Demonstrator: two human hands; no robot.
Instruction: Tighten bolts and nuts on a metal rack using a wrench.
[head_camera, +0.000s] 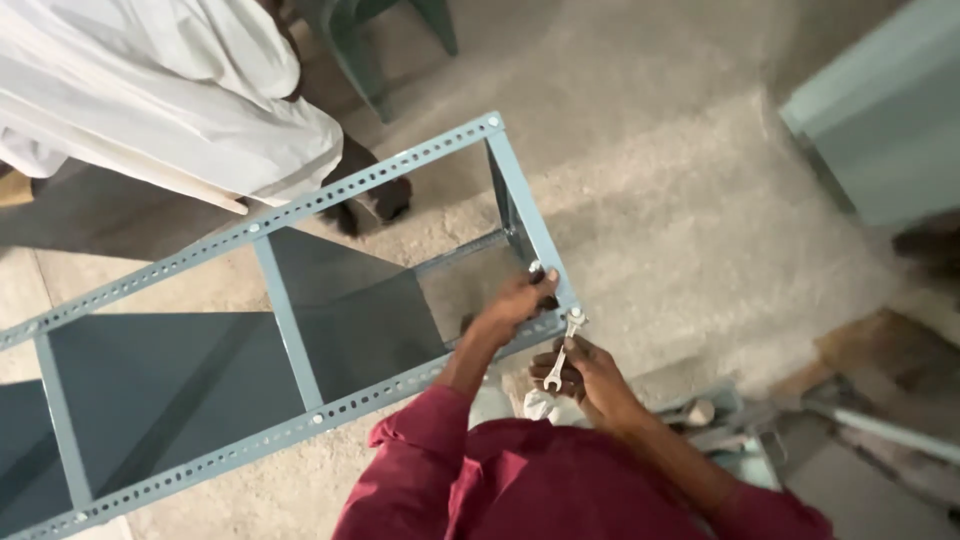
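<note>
**Inspector:** What is recorded at the left of the view?

**Assistant:** A grey-blue slotted-angle rack (250, 330) is seen lying on its side on the concrete floor (660, 200), its perforated rails running from the lower left edge up toward the middle. Dark shelf panels (150, 390) are fixed between the rails. Beyond the upper rail, a person in a white garment (170, 90) is noted, with a dark shoe (385, 205) just beside the rail.

**Inspector:** And the left hand?

**Assistant:** The left hand (518, 305) is laid on the rack's near right corner, fingers curled and pinched on a bolt (535, 268) at the end upright.

**Inspector:** The right hand?

**Assistant:** The right hand (580, 372) is closed around a small open-ended spanner (562, 350), held just below that same corner; the spanner's head is set against the lower rail's end. A scrap of white cloth (540, 405) is seen under the hand. Maroon sleeves (420, 470) are worn.

**Inspector:** Further right?

**Assistant:** A pale blue-grey panel (880, 130) is noted at the upper right edge, and loose metal parts (860, 430) are seen on the floor at the lower right.
</note>
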